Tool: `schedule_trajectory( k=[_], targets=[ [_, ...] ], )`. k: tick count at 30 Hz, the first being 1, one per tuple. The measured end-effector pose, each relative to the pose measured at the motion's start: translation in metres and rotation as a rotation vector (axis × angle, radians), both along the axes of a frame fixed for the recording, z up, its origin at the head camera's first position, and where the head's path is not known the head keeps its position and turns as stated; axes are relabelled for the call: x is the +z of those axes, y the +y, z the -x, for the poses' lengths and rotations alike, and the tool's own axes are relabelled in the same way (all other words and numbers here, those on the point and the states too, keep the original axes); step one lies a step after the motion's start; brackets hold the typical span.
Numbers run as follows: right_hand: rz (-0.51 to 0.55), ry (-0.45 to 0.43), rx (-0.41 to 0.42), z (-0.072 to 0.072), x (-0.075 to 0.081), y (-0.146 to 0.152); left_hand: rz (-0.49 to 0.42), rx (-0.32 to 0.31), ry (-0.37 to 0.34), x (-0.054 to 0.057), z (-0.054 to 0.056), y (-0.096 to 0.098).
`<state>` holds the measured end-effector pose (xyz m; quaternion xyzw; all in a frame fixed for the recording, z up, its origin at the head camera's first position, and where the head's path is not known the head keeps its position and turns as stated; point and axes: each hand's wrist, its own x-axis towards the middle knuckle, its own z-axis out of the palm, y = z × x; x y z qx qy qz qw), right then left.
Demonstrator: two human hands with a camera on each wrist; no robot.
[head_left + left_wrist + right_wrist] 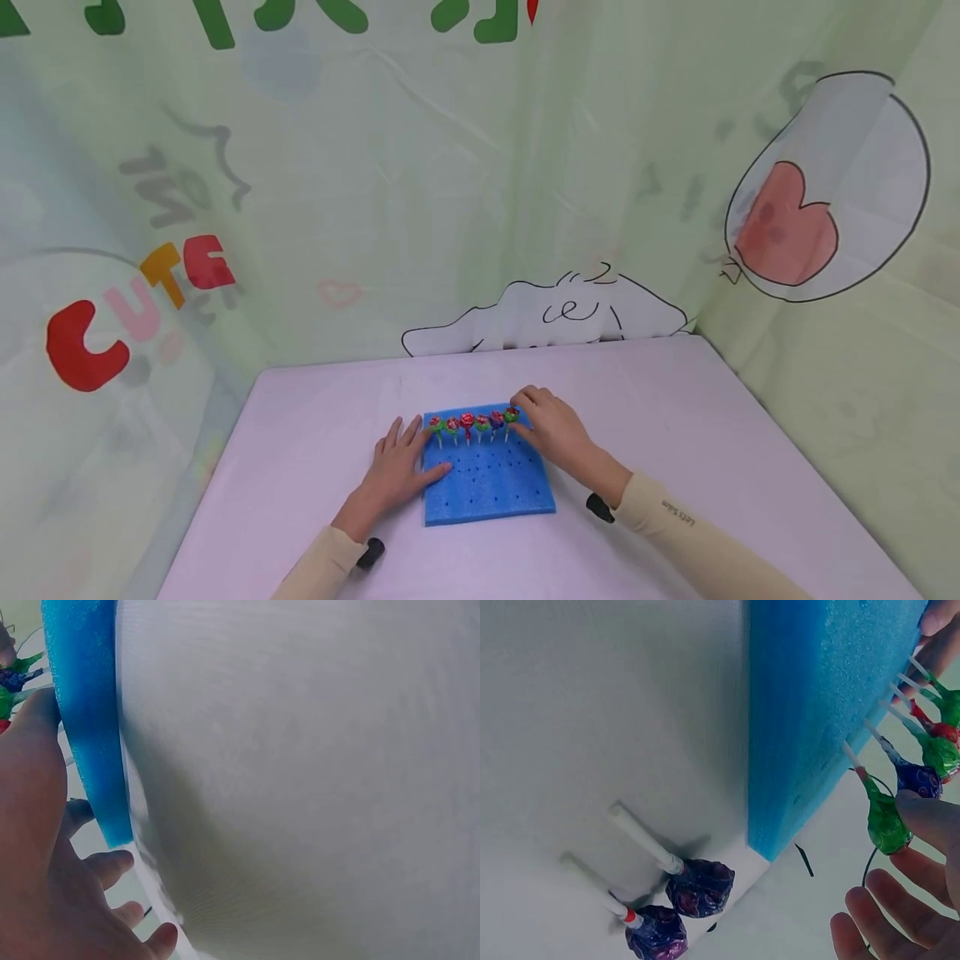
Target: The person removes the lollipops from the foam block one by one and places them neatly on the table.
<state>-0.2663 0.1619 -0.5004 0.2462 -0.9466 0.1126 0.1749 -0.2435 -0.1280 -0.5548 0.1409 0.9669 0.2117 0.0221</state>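
A blue foam board [487, 487] with small holes lies on the table, a row of several wrapped lollipops upright along its far edge. My right hand [555, 429] pinches the green-wrapped lollipop [889, 829] at the row's right end between thumb and fingers; its white stick meets the foam. Beside it stands a purple-blue lollipop [919, 780], then green and red ones. My left hand [397, 467] rests at the board's left edge, fingers spread and the thumb over the foam. In the left wrist view its fingers [112, 866] lie along the board's side.
Two dark purple lollipops [701, 887] lie on the table beside the board in the right wrist view. A pale lilac cloth covers the table [315, 417]. Printed curtains [450, 208] hang behind it and at both sides. Each wrist carries a small black device [371, 552].
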Motion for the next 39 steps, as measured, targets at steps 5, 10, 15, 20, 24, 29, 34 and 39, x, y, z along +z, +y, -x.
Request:
schedule_trajectory(
  k=[5, 10, 15, 20, 24, 29, 34, 39],
  targets=[
    [0.011, 0.02, 0.005, -0.0005, -0.0013, -0.0012, 0.006, 0.0, 0.004, 0.0012, 0.0013, 0.0008],
    [0.043, -0.042, 0.0, 0.0005, 0.0007, -0.0018, 0.006, -0.001, 0.012, 0.0024, 0.0024, 0.0008],
    [0.065, -0.122, -0.019, 0.0008, 0.0003, -0.0018, 0.015, -0.001, 0.005, 0.0007, 0.0023, 0.0006],
    [0.076, -0.162, -0.033, -0.0016, 0.0002, -0.0018, 0.014, -0.004, -0.008, 0.0015, -0.0002, 0.0019],
    [0.064, -0.163, -0.033, -0.0017, -0.0005, -0.0023, 0.024, 0.002, -0.006, 0.0018, -0.001, 0.0024],
    [0.052, -0.167, -0.031, -0.0016, -0.0011, -0.002, 0.022, 0.007, -0.007, 0.0016, -0.0007, 0.0022],
    [0.048, -0.164, -0.024, -0.0016, 0.0009, -0.0006, 0.021, 0.003, -0.004, 0.0021, -0.0004, 0.0018],
    [0.036, -0.171, -0.025, -0.0004, 0.0033, -0.0007, 0.022, 0.003, 0.0, 0.0019, -0.0002, 0.0017]
  ],
)
